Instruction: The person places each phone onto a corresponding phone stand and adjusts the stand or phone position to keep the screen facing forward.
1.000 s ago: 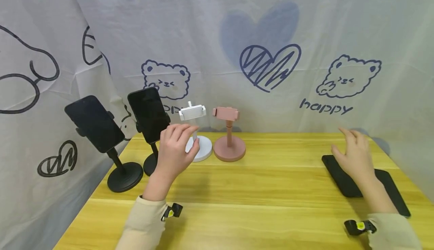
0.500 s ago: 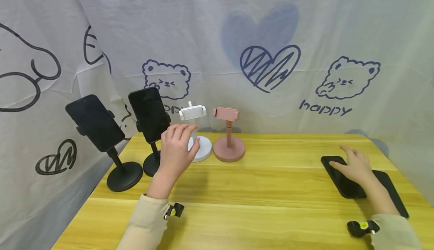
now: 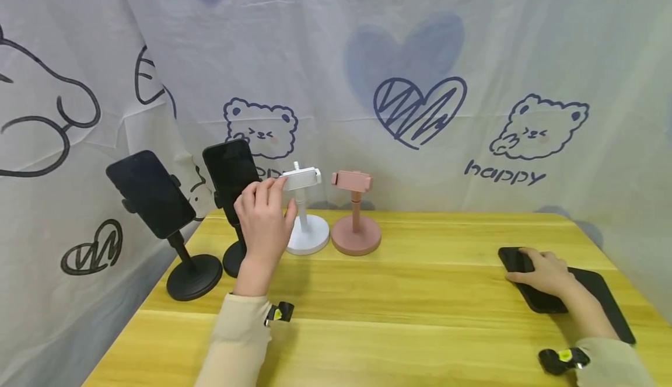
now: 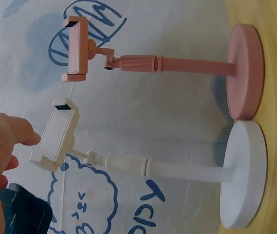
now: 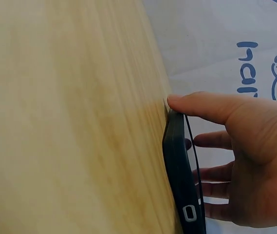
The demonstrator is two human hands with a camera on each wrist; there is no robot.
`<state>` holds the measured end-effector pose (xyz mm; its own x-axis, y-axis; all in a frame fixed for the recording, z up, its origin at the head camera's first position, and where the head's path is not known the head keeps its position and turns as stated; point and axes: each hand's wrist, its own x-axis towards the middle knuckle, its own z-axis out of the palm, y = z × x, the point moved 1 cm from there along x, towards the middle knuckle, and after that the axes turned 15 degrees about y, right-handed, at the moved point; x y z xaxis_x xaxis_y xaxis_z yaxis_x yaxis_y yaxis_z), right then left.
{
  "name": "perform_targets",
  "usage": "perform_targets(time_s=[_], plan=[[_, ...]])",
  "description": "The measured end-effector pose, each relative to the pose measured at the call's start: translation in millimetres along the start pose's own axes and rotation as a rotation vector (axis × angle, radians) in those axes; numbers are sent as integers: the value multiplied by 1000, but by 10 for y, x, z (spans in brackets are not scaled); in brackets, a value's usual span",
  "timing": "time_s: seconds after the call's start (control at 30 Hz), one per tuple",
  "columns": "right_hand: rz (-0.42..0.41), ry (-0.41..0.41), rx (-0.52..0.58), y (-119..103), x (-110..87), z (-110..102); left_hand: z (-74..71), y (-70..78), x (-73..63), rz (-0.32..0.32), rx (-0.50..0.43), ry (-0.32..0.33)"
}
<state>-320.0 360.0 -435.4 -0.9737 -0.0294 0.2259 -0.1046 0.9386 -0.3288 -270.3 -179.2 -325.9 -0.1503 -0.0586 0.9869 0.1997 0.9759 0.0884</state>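
My left hand (image 3: 264, 218) is raised with loosely bent fingers beside the clamp of a white phone stand (image 3: 307, 236). In the left wrist view, a fingertip (image 4: 30, 138) overlaps that clamp; whether it touches cannot be told. A pink phone stand (image 3: 357, 236) stands to the right, its clamp holding nothing. My right hand (image 3: 548, 274) spreads low over a black phone (image 3: 538, 298) lying on the table. Its thumb (image 5: 196, 105) touches the phone's edge, while the other fingers reach over the screen side. Part of the phone is hidden beneath the hand.
Two black stands, one at the far left (image 3: 193, 277) and one behind my left hand (image 3: 234, 258), each hold a phone upright and tilted. A second dark phone (image 3: 604, 296) lies right of my right hand. A printed curtain (image 3: 420, 182) hangs behind the wooden table (image 3: 420, 317).
My right hand has come down from above the phone onto it. My left hand has shifted slightly left, with its fingers nearer the white stand's clamp. The stands stay put.
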Motion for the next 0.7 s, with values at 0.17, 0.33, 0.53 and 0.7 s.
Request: perform_targets(time_s=[0.17, 0.33, 0.53, 0.7], plan=[[24, -23, -14, -10, -13, -31, 110, 94, 20, -57, 30, 29], [27, -27, -15, -21, -4, -43, 211, 155, 19, -113, 49, 14], [7, -17, -10, -33, 3, -44, 280, 164, 21, -110, 99, 21], [-4, 1, -20, -41, 1, -40, 322, 156, 35, -96, 122, 25]])
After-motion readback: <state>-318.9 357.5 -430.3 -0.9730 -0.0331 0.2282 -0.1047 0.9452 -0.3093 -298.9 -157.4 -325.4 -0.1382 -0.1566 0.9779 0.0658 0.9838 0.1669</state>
